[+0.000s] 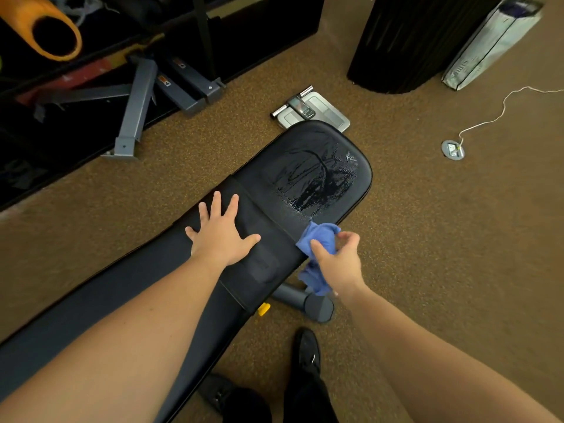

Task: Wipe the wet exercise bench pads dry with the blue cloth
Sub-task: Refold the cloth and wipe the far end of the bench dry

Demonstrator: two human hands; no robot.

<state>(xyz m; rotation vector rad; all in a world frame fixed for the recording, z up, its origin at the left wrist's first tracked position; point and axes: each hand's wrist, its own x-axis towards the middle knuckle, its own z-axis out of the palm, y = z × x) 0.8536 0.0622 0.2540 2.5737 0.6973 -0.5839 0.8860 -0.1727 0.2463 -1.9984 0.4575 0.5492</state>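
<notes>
Right hand (pixel 337 257) pinches the bunched blue cloth (pixel 319 239) at the near edge of the bench, at about five o'clock from the wet patch (pixel 317 178) on the end pad (pixel 259 166). Left hand (pixel 221 236) lies flat with fingers spread on the middle pad (pixel 268 239), bracing. Water beads and streaks cover the end pad at one o'clock. Likely risk: a wadded cloth would only smear water about, or push it over the pad's rim onto the carpet (pixel 427 209).
</notes>
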